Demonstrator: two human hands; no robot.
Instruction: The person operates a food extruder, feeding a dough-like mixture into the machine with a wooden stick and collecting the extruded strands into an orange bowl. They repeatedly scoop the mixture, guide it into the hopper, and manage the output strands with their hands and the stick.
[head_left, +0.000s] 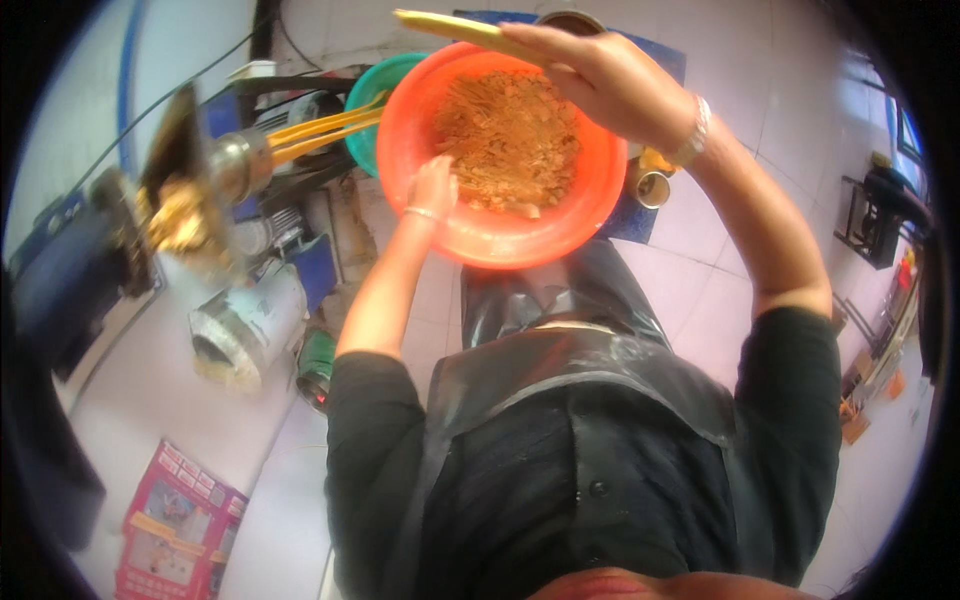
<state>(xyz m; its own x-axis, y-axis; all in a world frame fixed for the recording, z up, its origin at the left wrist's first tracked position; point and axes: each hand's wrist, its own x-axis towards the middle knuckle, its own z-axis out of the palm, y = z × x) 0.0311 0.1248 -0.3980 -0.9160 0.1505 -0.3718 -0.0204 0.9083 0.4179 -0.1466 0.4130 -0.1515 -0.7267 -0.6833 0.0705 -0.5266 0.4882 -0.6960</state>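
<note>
A large orange basin (400, 110) stands in front of me, with a bed of coarse brown powder or crumbs (510, 140) in it. My left hand (432, 188) is inside its left wall, at the edge of the powder. Its fingers look curled, and what they hold, if anything, is too blurred to tell. Above the basin's far right rim, my right hand (625, 90) grips a long, flat yellow strip (450, 28) that points left. Several yellow-orange strands (325, 128) run from a metal machine nozzle (240, 165) toward the basin's left rim.
Partly behind the orange basin sits a green basin (365, 105). An open can (652, 188) stands to the right on a blue surface (630, 220). At left are yellow lumps (180, 215) by the machine, a tipped grey-white container (245, 325) and a pink printed box (175, 530).
</note>
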